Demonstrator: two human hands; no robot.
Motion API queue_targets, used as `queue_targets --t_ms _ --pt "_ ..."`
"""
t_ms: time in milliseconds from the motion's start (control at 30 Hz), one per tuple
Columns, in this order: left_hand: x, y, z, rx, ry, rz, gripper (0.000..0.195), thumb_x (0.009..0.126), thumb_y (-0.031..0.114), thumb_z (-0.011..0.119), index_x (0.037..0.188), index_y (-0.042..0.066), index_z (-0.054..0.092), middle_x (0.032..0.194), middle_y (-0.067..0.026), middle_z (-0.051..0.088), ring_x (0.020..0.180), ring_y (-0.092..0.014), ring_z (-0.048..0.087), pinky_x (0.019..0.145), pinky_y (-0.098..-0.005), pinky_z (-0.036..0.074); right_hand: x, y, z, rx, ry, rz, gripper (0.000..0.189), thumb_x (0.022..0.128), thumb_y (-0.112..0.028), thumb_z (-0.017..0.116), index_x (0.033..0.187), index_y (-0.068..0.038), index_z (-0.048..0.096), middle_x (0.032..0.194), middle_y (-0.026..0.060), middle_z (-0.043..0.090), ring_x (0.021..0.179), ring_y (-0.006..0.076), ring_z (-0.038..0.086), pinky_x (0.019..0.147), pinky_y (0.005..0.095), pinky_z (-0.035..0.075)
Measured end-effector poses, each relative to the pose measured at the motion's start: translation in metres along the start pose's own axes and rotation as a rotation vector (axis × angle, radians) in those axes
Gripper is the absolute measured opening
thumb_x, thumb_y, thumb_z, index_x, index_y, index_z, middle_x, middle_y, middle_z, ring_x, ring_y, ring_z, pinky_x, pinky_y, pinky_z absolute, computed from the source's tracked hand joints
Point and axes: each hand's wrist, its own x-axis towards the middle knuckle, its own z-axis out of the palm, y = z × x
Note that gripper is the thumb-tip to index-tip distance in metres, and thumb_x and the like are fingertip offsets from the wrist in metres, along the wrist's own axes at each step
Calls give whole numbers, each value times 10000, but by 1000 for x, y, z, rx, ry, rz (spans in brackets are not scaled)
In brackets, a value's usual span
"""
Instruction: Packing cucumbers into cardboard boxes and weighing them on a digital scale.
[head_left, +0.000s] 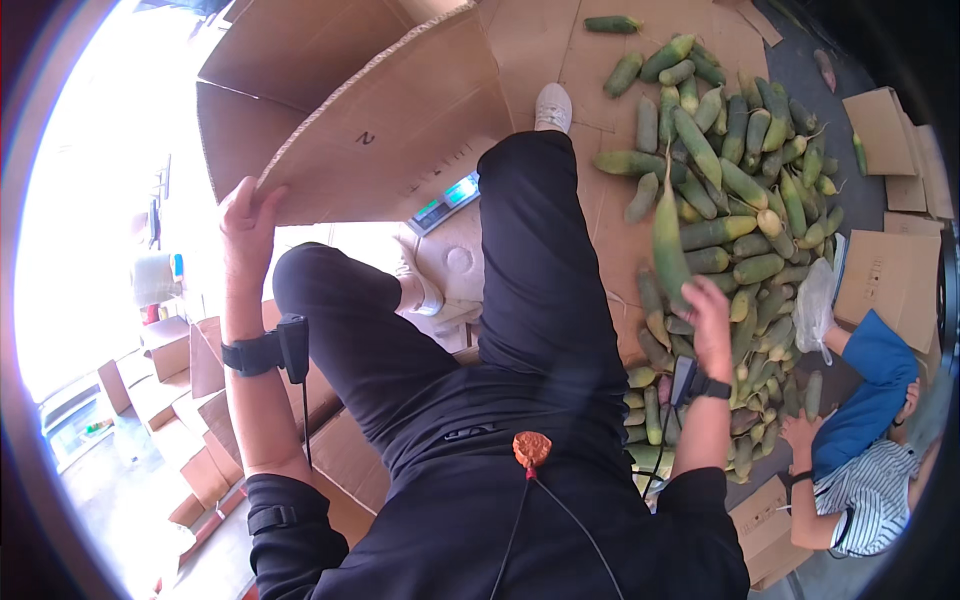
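Observation:
My left hand (251, 206) grips the lower left corner of a flap of a large open cardboard box (397, 142), its thumb on the near face and fingers behind the edge. My right hand (705, 304) is closed around the thick end of a long green radish (667, 232), whose thin tapering root points away from me. Beneath and beside that hand spreads a big pile of green radishes (757, 270), lying in many directions. The inside of the box is mostly hidden behind the flap. A digital scale with a lit display (459, 191) shows partly under the box.
Flattened cardboard (592, 195) covers the floor by my shoe (553, 109). At the right a co-worker in a striped shirt (866, 487) sits by the pile, one hand near a radish. Cardboard boxes (881, 285) stand behind the pile; more boxes (169, 349) are at the left.

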Motion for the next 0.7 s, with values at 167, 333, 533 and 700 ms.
queue_targets --t_ms 167,333,533,700 --pt "-1 -2 1 54 -11 49 211 783 121 641 742 -17 487 613 -135 451 601 -259 410 592 -343 382 -4 -138 62 -86 -222 -536 409 794 -171 572 1132 56 526 1031 56 592 918 117 547 810 234 412" --pt "4 -14 5 12 -9 80 170 803 111 637 817 -23 533 642 -98 513 591 -152 455 561 -285 403 -13 -233 146 82 -515 -743 303 786 -219 598 1039 -56 629 956 36 617 839 98 556 762 257 423" --pt "6 -17 2 35 -13 48 193 808 168 640 849 -3 561 691 -106 568 614 -163 505 601 -297 431 -23 -281 235 40 -757 -793 282 840 -281 589 932 -20 640 792 14 608 682 83 533 566 212 412" --pt "7 -20 4 -15 -41 57 198 821 177 637 878 -2 575 736 -93 604 668 -124 521 637 -273 440 12 -239 183 23 -557 -684 275 865 -276 571 1009 -44 604 914 30 611 791 101 571 657 223 432"
